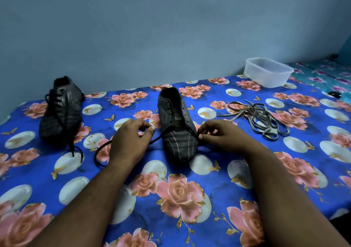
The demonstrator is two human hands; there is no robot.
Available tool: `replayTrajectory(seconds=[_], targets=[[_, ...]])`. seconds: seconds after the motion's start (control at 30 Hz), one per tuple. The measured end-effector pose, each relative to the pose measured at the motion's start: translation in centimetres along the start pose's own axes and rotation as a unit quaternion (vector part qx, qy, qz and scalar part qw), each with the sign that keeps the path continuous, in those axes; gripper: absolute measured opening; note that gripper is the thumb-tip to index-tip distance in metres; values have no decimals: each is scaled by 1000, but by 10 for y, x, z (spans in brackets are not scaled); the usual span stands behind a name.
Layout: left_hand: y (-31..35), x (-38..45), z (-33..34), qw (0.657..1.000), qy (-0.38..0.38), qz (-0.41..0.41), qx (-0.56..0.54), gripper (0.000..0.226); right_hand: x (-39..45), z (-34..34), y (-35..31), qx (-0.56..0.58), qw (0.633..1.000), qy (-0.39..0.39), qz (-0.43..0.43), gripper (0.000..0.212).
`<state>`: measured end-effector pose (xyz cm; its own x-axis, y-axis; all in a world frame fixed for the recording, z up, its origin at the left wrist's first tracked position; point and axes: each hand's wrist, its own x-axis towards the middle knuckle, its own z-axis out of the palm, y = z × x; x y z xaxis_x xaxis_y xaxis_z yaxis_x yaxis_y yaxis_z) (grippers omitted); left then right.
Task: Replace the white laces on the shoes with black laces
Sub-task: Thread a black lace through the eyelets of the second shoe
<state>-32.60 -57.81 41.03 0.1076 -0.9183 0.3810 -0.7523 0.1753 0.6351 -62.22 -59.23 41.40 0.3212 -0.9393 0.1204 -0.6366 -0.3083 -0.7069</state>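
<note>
A dark grey shoe [177, 125] stands in the middle of the worktop [171, 199], toe toward the person, its upper ribbed with thin pale stripes and its eyelet rows bare up to the collar. A black lace [157, 139] crosses just behind the toe cap, coming out on both sides. The left hand [131, 142] sits just left of the shoe, thumb and forefinger pinching the lace near its left run; from there the cord loops loosely down over the cloth and curls back under the wrist. The right hand [220, 134] is close against the shoe's right edge, its fingers [204, 133] curled and pinching the other end of the lace right at the lowest eyelet.

Well to the left lies the second shoe [60, 112], same striped knit-like fabric, already threaded with black lacing whose ends trail toward the near edge. To the right of the hands a tangle of flat, pale greyish laces [260, 117] lies heaped on the cloth. Farther back on the right stands a translucent plastic tub [267, 72], rectangular with rounded corners. The cloth covering is glossy blue, printed with pink roses and white discs.
</note>
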Motion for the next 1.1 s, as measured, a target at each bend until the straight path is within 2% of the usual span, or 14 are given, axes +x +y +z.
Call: replayTrajectory(seconds=[0.1,0.2,0.27,0.33,0.4,0.6,0.7,0.83,0.93,1.0,1.1], targets=[[4,0,0,998,-6,-22,-51,14,2,2,-2,-39,998,44,-31,11],[7,2,-1,994,-37,-42,-90,13,3,5,-4,-33,997,61,-25,10],[9,3,-2,992,-56,-47,-101,13,3,6,-7,10,998,69,-10,10],[11,5,-2,990,-63,-51,-112,13,6,4,-11,61,991,116,5,10],[15,10,-1,990,-57,-48,-123,11,7,2,-17,138,978,154,29,8],[31,30,5,982,-79,-70,-157,4,12,-5,-46,291,934,193,72,12],[33,32,15,983,-64,-74,-155,15,15,-7,-59,255,953,153,63,13],[39,21,30,983,-12,-63,-175,39,28,-8,-69,93,991,65,65,17],[44,20,34,975,24,-48,-215,49,44,-15,-72,10,999,9,49,17],[44,22,35,972,32,-32,-229,53,53,-15,-72,17,999,-23,22,13],[40,23,36,971,39,-26,-234,57,58,-3,-66,98,994,-43,13,12]])
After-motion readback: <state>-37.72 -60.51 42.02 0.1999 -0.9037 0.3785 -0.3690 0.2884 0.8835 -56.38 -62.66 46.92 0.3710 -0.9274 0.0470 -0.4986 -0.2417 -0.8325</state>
